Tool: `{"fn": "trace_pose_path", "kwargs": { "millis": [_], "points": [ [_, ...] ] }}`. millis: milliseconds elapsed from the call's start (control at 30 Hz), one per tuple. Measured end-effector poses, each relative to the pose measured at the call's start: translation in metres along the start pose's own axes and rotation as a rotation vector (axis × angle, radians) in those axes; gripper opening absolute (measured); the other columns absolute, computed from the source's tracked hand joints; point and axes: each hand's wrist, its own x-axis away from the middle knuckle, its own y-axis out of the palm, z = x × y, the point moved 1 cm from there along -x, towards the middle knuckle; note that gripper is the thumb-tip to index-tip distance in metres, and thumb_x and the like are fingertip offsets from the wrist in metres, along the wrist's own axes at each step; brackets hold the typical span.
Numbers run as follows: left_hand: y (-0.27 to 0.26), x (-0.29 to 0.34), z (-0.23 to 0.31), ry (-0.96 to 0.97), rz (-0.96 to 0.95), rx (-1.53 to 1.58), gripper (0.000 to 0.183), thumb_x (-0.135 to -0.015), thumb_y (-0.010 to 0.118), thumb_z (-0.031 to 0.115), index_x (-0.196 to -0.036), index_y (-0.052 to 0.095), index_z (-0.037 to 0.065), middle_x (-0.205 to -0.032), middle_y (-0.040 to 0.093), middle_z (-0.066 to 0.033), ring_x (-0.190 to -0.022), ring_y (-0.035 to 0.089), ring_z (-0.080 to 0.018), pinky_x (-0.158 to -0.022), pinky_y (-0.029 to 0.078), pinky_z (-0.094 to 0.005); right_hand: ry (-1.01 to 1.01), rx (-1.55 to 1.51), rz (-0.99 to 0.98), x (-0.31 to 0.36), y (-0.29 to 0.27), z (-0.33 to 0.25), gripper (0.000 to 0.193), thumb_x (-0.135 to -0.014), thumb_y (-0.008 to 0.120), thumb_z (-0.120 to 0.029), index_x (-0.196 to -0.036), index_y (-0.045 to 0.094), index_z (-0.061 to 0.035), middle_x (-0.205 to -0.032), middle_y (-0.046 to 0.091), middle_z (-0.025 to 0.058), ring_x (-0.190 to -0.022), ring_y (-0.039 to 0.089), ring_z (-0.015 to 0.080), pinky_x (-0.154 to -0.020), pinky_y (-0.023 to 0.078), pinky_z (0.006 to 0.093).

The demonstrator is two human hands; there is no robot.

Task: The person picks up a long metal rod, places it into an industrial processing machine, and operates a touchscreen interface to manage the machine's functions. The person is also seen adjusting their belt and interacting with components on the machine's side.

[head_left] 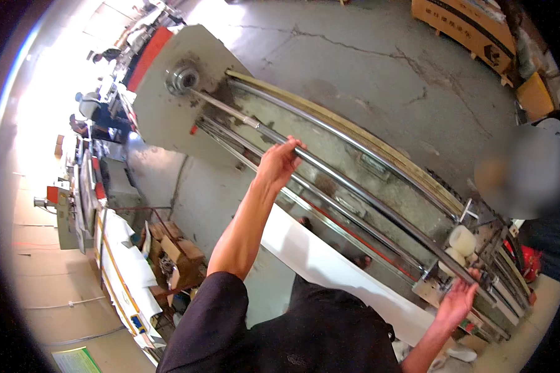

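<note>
A long shiny metal shaft [367, 197] runs slantwise across a long machine bed, with a thinner stepped part toward its far left end. My left hand [280, 163] is closed round the shaft near its middle. Lower right, the fingers of my right hand [459, 301] are wrapped on the shaft near its near end. The thin end reaches the round metal spindle [183, 78] on the grey-green headstock [211, 53]; whether it sits inside I cannot tell. White rollers [462, 240] stand close to my right hand. Below the shaft lies a polished guide rail [348, 219].
A curved white panel [336, 255] lies along the machine's near side. A blurred person [529, 171] stands at the right. A cardboard crate [466, 28] rests on the floor, back right. Open boxes [180, 255] sit on a rack at left; people [93, 115] work farther off.
</note>
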Motion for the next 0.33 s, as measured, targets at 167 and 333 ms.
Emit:
{"fn": "trace_pose_path", "kwargs": {
  "millis": [167,333],
  "points": [
    [0.043,0.152,-0.077,-0.172,-0.481,0.287,0.029,-0.086,0.073,-0.007,-0.111,0.066,0.007,-0.114,0.074,-0.0089,-0.131,0.062,-0.0358,-0.119,0.044,-0.0556,0.158,-0.032,-0.230,0.039,-0.120,-0.115,0.050,-0.113,0.051,-0.024,-0.155,0.046,0.0026,-0.148,0.061,0.0124,-0.137,0.057,0.0224,-0.121,0.044,0.0383],
    [0.044,0.246,-0.121,-0.287,-0.381,0.266,0.030,-0.085,0.075,-0.008,-0.110,0.068,0.007,-0.114,0.076,-0.0088,-0.131,0.063,-0.0365,-0.124,0.035,-0.0544,0.064,0.082,0.474,0.086,-0.197,-0.127,0.052,-0.115,0.047,-0.022,-0.158,0.038,0.0042,-0.156,0.054,0.0129,-0.141,0.054,0.0218,-0.122,0.044,0.0378]
  ]
}}
